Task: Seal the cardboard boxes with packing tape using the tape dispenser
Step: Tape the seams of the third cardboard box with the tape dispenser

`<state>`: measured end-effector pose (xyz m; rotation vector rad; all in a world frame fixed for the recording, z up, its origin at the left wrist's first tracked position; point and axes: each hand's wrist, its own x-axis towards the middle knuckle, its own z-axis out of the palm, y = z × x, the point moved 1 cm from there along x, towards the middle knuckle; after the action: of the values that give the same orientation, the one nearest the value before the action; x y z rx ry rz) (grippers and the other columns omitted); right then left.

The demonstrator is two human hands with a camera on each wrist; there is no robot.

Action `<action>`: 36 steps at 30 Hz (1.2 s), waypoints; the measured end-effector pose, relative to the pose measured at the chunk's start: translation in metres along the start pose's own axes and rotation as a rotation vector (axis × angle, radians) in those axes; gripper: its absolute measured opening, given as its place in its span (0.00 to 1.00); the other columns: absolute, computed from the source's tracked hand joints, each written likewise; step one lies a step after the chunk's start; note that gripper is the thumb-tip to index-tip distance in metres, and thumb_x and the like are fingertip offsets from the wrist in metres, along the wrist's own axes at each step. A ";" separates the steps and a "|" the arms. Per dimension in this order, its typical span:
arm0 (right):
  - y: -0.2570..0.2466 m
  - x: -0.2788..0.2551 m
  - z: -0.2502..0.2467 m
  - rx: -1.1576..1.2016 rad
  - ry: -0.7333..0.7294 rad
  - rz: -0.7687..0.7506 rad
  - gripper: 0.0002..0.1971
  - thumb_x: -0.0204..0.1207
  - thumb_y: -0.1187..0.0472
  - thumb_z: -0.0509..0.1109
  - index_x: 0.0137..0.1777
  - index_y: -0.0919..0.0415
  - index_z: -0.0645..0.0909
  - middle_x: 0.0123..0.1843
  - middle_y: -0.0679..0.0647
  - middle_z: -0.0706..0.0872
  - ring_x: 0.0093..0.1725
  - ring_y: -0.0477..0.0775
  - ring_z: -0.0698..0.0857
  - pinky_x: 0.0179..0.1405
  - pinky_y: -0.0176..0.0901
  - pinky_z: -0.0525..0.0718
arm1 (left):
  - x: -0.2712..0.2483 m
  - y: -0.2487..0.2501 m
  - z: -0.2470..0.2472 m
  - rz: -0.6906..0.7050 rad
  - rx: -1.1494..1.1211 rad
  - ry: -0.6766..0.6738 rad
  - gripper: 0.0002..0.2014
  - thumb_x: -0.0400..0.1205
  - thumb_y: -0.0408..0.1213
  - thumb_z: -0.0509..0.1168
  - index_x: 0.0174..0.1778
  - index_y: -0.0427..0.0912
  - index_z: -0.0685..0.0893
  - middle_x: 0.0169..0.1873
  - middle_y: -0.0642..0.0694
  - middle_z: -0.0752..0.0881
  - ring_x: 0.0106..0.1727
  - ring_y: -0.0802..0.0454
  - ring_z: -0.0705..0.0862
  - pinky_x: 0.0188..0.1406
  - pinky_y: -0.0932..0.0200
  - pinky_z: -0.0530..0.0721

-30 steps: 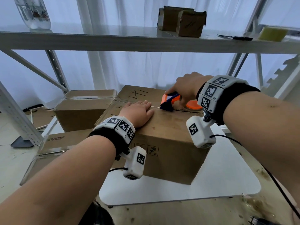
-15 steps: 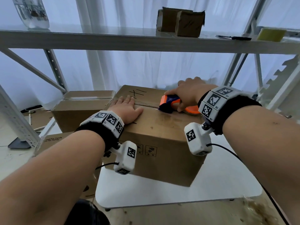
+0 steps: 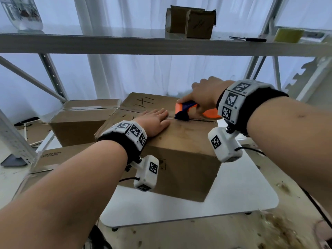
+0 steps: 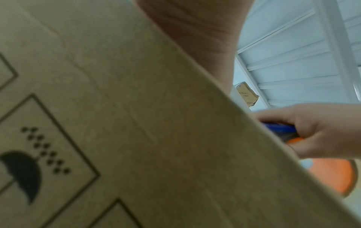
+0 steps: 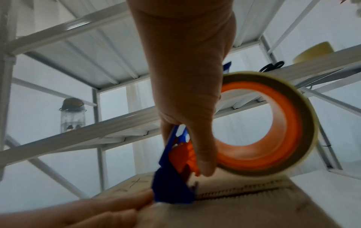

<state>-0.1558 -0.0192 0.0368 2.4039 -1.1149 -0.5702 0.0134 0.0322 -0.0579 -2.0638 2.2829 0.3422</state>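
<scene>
The left hand [image 3: 154, 121] has slid back along the top of the cardboard box [image 3: 181, 141], so its fingertips now sit right beside the blue nose of the tape dispenser [image 3: 186, 110]. A moment ago the hand lay further left. It lies flat, fingers straight, pressing the flaps down. The right hand [image 3: 206, 97] has its grip curled tight around the dispenser, which sits on the box's middle seam, near the right end. The box stands on the white worktop [image 3: 242, 191]. The tape run looks barely begun, so most of the seam probably needs covering.
</scene>
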 end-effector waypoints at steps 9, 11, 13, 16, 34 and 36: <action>0.021 -0.022 0.044 0.163 -0.072 0.117 0.38 0.74 0.39 0.70 0.80 0.31 0.55 0.54 0.49 0.72 0.54 0.53 0.75 0.49 0.46 0.74 | 0.003 -0.004 0.000 0.003 -0.004 0.001 0.28 0.89 0.53 0.39 0.84 0.49 0.47 0.84 0.52 0.45 0.84 0.54 0.45 0.82 0.51 0.41; 0.025 -0.022 0.048 0.208 -0.074 0.132 0.38 0.75 0.40 0.70 0.81 0.32 0.54 0.53 0.47 0.71 0.51 0.51 0.73 0.48 0.45 0.73 | 0.002 -0.002 -0.001 -0.005 -0.009 -0.002 0.27 0.89 0.53 0.40 0.84 0.49 0.47 0.84 0.52 0.45 0.84 0.54 0.44 0.81 0.51 0.41; 0.027 -0.019 0.047 0.196 -0.065 0.135 0.37 0.75 0.40 0.70 0.81 0.31 0.54 0.53 0.48 0.71 0.51 0.52 0.73 0.50 0.46 0.74 | 0.001 -0.001 -0.001 -0.013 -0.012 -0.003 0.27 0.89 0.52 0.40 0.84 0.49 0.47 0.84 0.52 0.45 0.84 0.55 0.44 0.81 0.52 0.40; 0.029 -0.017 0.043 0.198 -0.039 0.131 0.35 0.75 0.39 0.69 0.80 0.31 0.56 0.53 0.49 0.70 0.50 0.53 0.73 0.50 0.47 0.72 | -0.002 -0.001 0.000 -0.018 -0.016 -0.003 0.27 0.89 0.52 0.40 0.84 0.50 0.47 0.84 0.53 0.45 0.84 0.55 0.44 0.81 0.52 0.40; 0.019 -0.037 0.058 0.281 0.025 0.212 0.34 0.78 0.43 0.67 0.80 0.30 0.54 0.64 0.55 0.74 0.64 0.61 0.74 0.61 0.55 0.71 | 0.005 0.007 0.002 -0.093 0.021 -0.019 0.30 0.87 0.56 0.39 0.84 0.49 0.44 0.84 0.53 0.44 0.84 0.54 0.43 0.82 0.46 0.41; 0.020 -0.034 0.060 0.284 0.024 0.205 0.35 0.79 0.43 0.66 0.81 0.30 0.52 0.65 0.56 0.73 0.65 0.62 0.73 0.62 0.57 0.70 | 0.004 0.012 0.002 -0.097 0.007 -0.022 0.29 0.88 0.53 0.39 0.84 0.47 0.44 0.84 0.51 0.43 0.84 0.53 0.42 0.82 0.48 0.40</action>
<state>-0.2200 -0.0165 0.0041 2.4771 -1.4959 -0.3325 0.0013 0.0295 -0.0593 -2.1470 2.1592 0.3492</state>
